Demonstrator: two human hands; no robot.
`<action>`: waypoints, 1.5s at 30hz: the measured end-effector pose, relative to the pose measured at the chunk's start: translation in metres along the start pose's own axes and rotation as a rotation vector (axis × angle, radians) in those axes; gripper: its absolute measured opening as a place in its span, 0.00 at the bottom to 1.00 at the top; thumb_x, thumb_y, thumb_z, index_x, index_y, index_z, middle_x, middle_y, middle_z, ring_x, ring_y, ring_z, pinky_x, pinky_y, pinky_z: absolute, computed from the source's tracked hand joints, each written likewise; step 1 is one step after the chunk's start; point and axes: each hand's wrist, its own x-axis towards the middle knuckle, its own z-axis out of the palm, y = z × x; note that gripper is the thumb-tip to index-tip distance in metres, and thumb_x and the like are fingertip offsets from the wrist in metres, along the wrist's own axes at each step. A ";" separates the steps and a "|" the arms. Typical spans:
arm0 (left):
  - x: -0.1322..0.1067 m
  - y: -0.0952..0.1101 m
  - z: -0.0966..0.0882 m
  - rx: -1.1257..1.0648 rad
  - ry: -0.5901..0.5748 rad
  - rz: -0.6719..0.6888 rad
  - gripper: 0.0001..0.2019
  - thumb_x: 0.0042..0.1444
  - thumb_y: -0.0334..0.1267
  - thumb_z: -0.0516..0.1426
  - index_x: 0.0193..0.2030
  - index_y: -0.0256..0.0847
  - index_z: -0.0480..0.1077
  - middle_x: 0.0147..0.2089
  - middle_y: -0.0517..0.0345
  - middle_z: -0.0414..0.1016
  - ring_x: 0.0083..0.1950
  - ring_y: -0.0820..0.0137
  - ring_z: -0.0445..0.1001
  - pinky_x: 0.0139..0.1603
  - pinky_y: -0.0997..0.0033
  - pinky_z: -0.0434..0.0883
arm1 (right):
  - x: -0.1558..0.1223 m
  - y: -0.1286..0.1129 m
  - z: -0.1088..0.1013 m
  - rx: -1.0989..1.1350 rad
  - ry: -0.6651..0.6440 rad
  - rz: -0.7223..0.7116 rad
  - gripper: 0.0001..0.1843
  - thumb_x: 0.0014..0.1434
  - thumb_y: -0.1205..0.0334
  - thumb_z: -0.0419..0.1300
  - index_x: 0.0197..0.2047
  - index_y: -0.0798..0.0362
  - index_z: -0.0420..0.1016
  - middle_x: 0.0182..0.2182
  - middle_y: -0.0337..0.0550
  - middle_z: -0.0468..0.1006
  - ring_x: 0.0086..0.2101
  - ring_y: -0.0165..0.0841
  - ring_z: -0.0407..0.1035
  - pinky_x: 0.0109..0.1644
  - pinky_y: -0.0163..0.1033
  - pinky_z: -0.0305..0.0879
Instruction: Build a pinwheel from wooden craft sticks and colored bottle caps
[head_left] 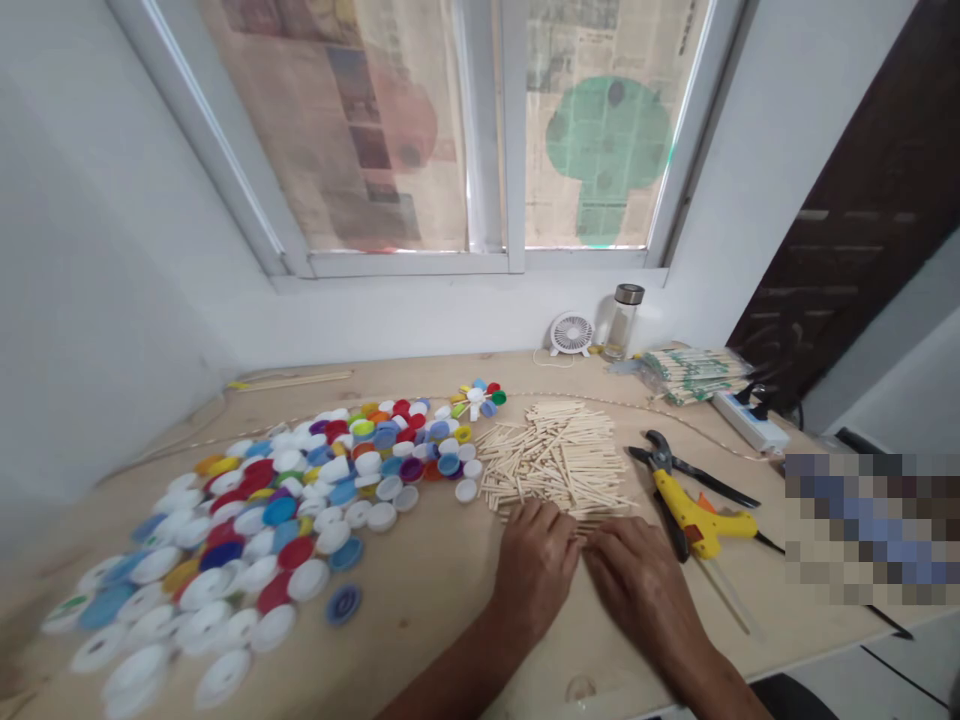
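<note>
A loose pile of short wooden sticks lies on the wooden table. At the pile's near edge, my left hand has its fingers curled down over the sticks. Close beside it, my right hand is also closed, its fingertips pressed together at the ends of some sticks. Both sets of fingertips are partly hidden beneath the hands. Many coloured plastic bottle caps are spread over the left half. Behind them stands a small flower-like piece made of caps and sticks.
To the right lie black-handled pliers, a yellow glue gun and a clear glue stick. A power strip, bagged sticks, a glass bottle and a small white fan line the back right.
</note>
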 end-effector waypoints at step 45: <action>-0.009 -0.124 -0.042 0.278 -0.205 -0.023 0.18 0.56 0.24 0.49 0.49 0.43 0.72 0.53 0.48 0.76 0.56 0.57 0.71 0.60 0.44 0.57 | -0.009 0.005 0.011 0.012 0.008 0.014 0.08 0.64 0.67 0.53 0.42 0.52 0.74 0.38 0.46 0.77 0.41 0.39 0.69 0.45 0.44 0.61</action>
